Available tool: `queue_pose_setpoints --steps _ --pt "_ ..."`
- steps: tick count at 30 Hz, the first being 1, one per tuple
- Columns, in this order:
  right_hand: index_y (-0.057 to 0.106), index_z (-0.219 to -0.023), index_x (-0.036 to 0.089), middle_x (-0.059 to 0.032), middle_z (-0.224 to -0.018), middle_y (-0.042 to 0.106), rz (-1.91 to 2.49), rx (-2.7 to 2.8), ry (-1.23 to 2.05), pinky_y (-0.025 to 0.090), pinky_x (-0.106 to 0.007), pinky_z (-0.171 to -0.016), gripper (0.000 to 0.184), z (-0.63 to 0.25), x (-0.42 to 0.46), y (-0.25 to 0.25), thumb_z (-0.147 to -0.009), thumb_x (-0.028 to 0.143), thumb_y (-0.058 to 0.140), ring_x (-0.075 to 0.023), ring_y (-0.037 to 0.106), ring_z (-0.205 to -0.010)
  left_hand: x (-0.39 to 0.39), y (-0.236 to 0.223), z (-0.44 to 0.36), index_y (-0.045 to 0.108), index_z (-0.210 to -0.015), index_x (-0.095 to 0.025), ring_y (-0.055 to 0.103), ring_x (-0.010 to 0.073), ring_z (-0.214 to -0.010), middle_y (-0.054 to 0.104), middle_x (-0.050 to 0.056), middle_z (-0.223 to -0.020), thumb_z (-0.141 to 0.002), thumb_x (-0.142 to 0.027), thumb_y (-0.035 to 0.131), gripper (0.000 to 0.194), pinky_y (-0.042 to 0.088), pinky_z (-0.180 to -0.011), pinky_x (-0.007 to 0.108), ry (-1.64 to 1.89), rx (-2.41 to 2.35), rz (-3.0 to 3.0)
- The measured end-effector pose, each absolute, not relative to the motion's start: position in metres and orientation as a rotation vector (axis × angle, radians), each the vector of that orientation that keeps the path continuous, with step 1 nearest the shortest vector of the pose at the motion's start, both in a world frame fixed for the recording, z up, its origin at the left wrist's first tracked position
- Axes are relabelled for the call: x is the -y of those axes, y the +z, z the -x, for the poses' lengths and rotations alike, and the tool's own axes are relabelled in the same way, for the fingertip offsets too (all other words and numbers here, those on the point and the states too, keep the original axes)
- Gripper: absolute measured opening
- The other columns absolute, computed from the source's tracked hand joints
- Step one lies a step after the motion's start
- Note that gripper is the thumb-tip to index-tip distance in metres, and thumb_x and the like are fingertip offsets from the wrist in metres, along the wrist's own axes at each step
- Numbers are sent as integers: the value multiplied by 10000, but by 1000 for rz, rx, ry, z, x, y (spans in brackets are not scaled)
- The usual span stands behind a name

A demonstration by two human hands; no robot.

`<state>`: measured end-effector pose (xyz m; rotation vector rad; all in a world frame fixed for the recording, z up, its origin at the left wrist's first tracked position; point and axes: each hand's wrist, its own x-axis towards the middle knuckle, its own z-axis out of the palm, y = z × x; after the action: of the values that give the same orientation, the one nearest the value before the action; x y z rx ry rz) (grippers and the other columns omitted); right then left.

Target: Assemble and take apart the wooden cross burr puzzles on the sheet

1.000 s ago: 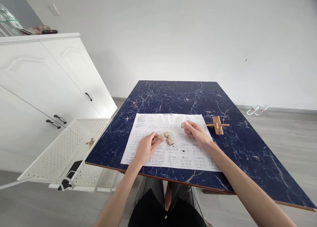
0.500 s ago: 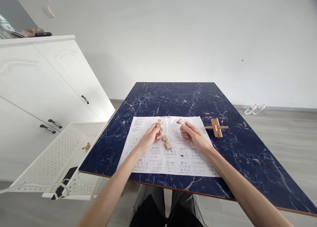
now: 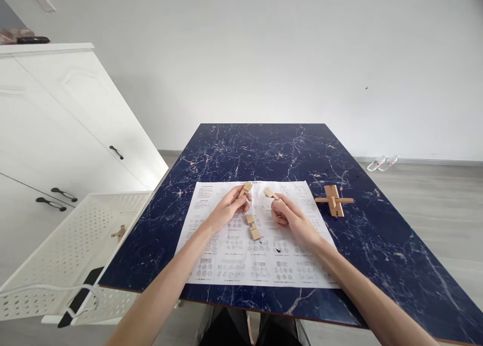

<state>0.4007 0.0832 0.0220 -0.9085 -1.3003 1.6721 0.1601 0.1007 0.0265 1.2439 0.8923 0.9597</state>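
Two wooden pieces are held up over the printed sheet: left piece, pinched by left hand, tilts up and rightward; right piece, pinched by right hand, points up-left. Notched block lies between, long axis near fore-and-aft. Bare blue tabletop extends beyond the sheet's far edge.

A room in a home is suggested: white cupboard doors are fitted with dark handles, plain pale walls are edged by a skirting board, and the floor is finished in grey wood-look planks.
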Motion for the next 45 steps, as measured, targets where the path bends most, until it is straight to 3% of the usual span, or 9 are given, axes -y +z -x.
queue_pose_setpoints --steps 4,8,14,18,21,25,31,36,45 --pt "582 -1327 243 27 -829 532 901 1407 1620 391 -297 -531 503 -394 -83 23 -1032 651 582 -123 437 -574 -101 27 -160 633 -1331 -193 637 176 -871 646 94 -1166 -1031 -454 680 400 531 -820 356 938 -902 -1267" --pt "590 -1207 238 -39 -991 683 930 1437 1537 409 -306 -519 499 -392 -85 17 -1036 703 529 -107 482 -530 -102 27 -164 617 -1375 -200 646 168 -831 648 83 -1137 -1035 -473 670 440 555 -797 347 931 -915 -1310" --pt "687 -1073 225 -1 -768 564 1034 1508 1423 339 -307 -525 467 -397 -87 16 -1026 678 582 -140 404 -575 -100 27 -169 568 -1472 -209 693 218 -971 702 108 -1197 -1075 -442 606 462 577 -934 392 910 -958 -1443" --pt "666 -1204 245 -51 -955 678 970 1518 1465 420 -319 -584 409 -396 -87 13 -1049 615 585 -163 516 -649 -97 26 -169 560 -1505 -261 693 303 -1258 703 121 -1388 -1074 -450 613 474 542 -1114 487 857 -989 -1448" --pt "586 -1232 263 -68 -1071 726 918 1463 1498 450 -315 -596 382 -392 -86 9 -1064 606 565 -157 584 -657 -95 27 -168 548 -1520 -275 676 308 -1331 672 114 -1465 -1081 -455 603 477 535 -1144 479 824 -986 -1429" --pt "544 -1143 259 -39 -958 740 884 1459 1526 459 -312 -602 341 -388 -84 8 -1067 590 576 -145 584 -612 -92 30 -169 572 -1471 -262 667 303 -1337 679 115 -1442 -1071 -427 624 436 540 -1136 464 837 -992 -1434" --pt "610 -1070 261 -47 -914 756 1035 1523 1396 484 -342 -645 334 -384 -82 9 -1077 589 544 -180 599 -623 -87 34 -173 509 -1528 -272 742 260 -1020 737 83 -1108 -1058 -404 644 506 623 -924 432 771 -962 -1429" --pt "625 -923 273 -23 -777 699 1128 1538 1247 414 -324 -579 380 -382 -81 13 -1067 612 532 -199 583 -612 -87 37 -172 480 -1580 -300 741 249 -1049 732 87 -1185 -1037 -368 681 583 617 -942 419 781 -943 -1429" --pt "603 -849 260 -17 -718 672 1129 1489 1339 431 -333 -581 480 -385 -82 10 -1064 678 506 -172 516 -543 -85 38 -174 508 -1518 -300 742 242 -1091 720 103 -1312 -1030 -328 700 525 608 -960 397 803 -857 -1424"
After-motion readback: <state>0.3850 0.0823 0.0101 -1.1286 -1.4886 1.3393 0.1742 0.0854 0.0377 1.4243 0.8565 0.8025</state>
